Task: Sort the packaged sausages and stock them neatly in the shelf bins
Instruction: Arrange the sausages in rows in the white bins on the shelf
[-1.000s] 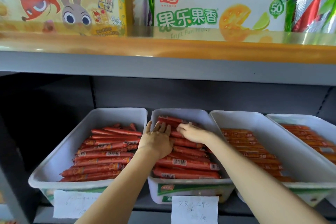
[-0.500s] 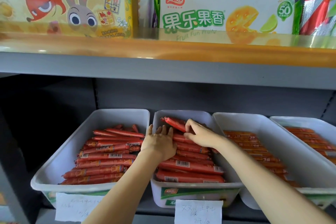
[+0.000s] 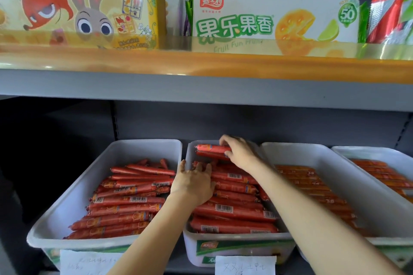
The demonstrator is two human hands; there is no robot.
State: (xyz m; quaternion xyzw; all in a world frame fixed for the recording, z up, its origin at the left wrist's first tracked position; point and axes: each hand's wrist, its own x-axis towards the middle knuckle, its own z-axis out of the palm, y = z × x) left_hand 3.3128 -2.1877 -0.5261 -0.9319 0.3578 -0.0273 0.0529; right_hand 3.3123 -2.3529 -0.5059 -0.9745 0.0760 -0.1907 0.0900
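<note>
Several white bins sit side by side on the lower shelf. The middle bin (image 3: 190,154) holds a stack of red packaged sausages (image 3: 232,210). My right hand (image 3: 240,152) grips one or two red sausages (image 3: 212,148) raised at the back of that bin. My left hand (image 3: 194,183) lies flat, fingers spread, pressing on the stacked sausages at the bin's left side. The left bin (image 3: 73,194) holds thinner red sausages (image 3: 125,198) in rows.
Two more bins (image 3: 362,198) on the right hold orange sausages (image 3: 312,187). Paper labels (image 3: 244,264) hang on the bin fronts. The upper shelf edge (image 3: 201,67) overhangs close above, carrying a cartoon box (image 3: 78,4) and a fruit biscuit box (image 3: 274,18).
My right hand has lifted a sausage from the stack up to the back of the middle bin. My left hand stays pressed on the stack.
</note>
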